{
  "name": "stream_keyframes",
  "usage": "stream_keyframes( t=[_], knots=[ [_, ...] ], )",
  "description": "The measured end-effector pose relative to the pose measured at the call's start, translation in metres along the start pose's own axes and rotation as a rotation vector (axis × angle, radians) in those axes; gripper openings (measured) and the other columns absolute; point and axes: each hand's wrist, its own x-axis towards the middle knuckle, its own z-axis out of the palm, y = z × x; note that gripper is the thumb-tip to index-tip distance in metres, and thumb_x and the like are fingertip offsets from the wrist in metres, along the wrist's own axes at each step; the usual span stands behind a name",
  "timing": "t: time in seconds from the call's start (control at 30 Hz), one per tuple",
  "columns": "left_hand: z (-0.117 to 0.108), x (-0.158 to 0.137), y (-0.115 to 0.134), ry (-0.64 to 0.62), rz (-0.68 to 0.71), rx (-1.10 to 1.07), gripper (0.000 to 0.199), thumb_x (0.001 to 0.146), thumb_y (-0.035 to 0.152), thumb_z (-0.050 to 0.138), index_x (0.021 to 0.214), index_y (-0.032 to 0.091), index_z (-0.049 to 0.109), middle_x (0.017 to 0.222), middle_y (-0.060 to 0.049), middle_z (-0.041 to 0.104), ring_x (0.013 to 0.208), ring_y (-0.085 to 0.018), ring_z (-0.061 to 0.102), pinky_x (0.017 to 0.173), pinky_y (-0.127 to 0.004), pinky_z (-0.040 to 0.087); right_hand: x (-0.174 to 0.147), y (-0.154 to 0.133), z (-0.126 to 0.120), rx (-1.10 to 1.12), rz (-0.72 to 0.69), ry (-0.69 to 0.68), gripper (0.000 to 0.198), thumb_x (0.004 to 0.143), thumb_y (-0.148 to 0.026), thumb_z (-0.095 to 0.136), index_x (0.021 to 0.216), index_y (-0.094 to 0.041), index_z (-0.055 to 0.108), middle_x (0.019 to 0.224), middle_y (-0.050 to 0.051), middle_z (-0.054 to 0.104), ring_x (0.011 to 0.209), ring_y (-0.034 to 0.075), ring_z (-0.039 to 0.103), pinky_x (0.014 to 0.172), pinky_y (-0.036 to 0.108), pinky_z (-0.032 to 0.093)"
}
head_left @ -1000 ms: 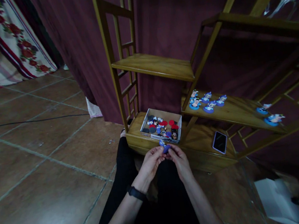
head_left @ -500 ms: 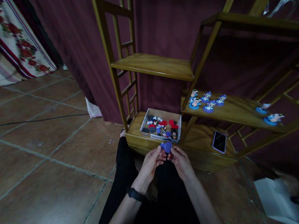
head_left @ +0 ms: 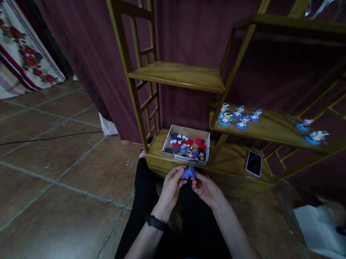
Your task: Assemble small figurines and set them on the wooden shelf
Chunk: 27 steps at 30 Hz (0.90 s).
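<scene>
Just in front of the box, a small purple figurine with a round base is held over my lap. Its base faces right and its finer details are too small to make out. My left hand pinches the figurine's left end between thumb and fingers. On the other side, the fingertips of my right hand grip the edge of the base, the remaining fingers curled. Beyond them a shallow cardboard box holds several figurine parts and red and dark round bases.
A wooden shelf unit stands ahead. Several blue and purple figurines stand on its right shelf. A phone lies on the lower board. A white container is on the floor at right.
The purple figurine has turned so that its base now faces right. My right hand has shifted slightly down and opened a little, while my left hand keeps its hold.
</scene>
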Motion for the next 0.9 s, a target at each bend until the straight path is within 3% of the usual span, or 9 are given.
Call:
stream_keyframes(
  t=[0.17, 0.4, 0.6, 0.77, 0.9],
  knots=[
    [0.001, 0.001, -0.003, -0.053, 0.003, -0.022, 0.024, 0.069, 0.025, 0.070, 0.088, 0.011, 0.066, 0.081, -0.006, 0.065, 0.067, -0.009, 0.059, 0.062, -0.019, 0.048, -0.001, -0.001, 0.004, -0.065, -0.095, -0.020, 0.018, 0.069, -0.018, 0.069, 0.087, -0.018, 0.065, 0.065, -0.002, 0.065, 0.053, 0.006, 0.057, 0.054, 0.016, 0.050],
    [0.001, -0.001, -0.003, -0.056, -0.017, -0.016, 0.021, 0.072, 0.025, 0.068, 0.088, 0.011, 0.065, 0.081, -0.008, 0.066, 0.069, -0.011, 0.062, 0.062, -0.019, 0.049, -0.006, 0.000, 0.010, -0.217, -0.260, -0.031, 0.028, 0.070, -0.028, 0.068, 0.096, -0.019, 0.064, 0.073, 0.001, 0.066, 0.063, 0.009, 0.059, 0.059, 0.022, 0.050],
    [0.001, 0.000, -0.002, -0.040, -0.020, -0.029, 0.020, 0.070, 0.024, 0.070, 0.084, 0.012, 0.064, 0.075, -0.005, 0.065, 0.065, -0.010, 0.061, 0.060, -0.018, 0.049, -0.004, 0.004, 0.011, -0.401, -0.351, -0.003, 0.037, 0.067, -0.025, 0.066, 0.104, -0.021, 0.063, 0.077, 0.000, 0.065, 0.064, 0.010, 0.057, 0.062, 0.024, 0.049],
    [0.002, 0.000, -0.002, -0.045, -0.026, -0.070, 0.020, 0.069, 0.025, 0.071, 0.083, 0.012, 0.063, 0.073, -0.004, 0.064, 0.062, -0.009, 0.060, 0.059, -0.019, 0.050, -0.001, 0.005, 0.010, -0.630, -0.457, 0.062, 0.032, 0.068, -0.032, 0.064, 0.099, -0.023, 0.066, 0.083, -0.001, 0.065, 0.064, 0.010, 0.054, 0.056, 0.021, 0.046],
    [0.004, -0.001, 0.001, -0.030, -0.061, -0.068, 0.024, 0.071, 0.029, 0.069, 0.085, 0.011, 0.063, 0.074, -0.006, 0.066, 0.063, -0.010, 0.062, 0.062, -0.021, 0.051, 0.003, 0.004, 0.005, -0.702, -0.511, 0.136, 0.025, 0.066, -0.034, 0.065, 0.088, -0.022, 0.069, 0.075, -0.002, 0.064, 0.062, 0.010, 0.053, 0.052, 0.019, 0.045]
  ],
)
